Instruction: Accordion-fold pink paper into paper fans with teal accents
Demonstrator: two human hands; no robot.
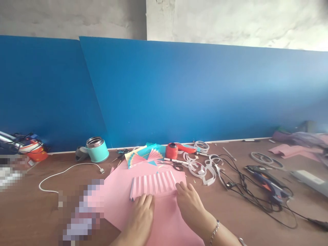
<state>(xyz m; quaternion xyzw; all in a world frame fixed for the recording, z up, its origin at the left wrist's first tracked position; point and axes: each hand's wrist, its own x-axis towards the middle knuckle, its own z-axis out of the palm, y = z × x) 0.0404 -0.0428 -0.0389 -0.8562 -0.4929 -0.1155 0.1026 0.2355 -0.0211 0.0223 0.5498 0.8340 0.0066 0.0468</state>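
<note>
A pink paper sheet folded into accordion pleats (155, 184) lies on larger flat pink paper (118, 191). My left hand (142, 213) grips its near edge toward the left, fingers close together and the thumb mostly hidden. At its near right corner, the curled fingers of my right hand (188, 201) are closed on the paper; a bracelet circles that wrist. Just behind lie folded paper fans, one pink (151, 157), on blue and yellow sheets. A red round object (171, 151) stands beside them, with scissors (177, 166) in front.
A turquoise thermos (97, 152) stands at the back left near a white cable (77, 165). White ribbon coils (202, 171) lie right of the paper. Farther right are a glue gun (271, 188), black cords and a white power strip (311, 181). A blue partition (192, 92) edges the table.
</note>
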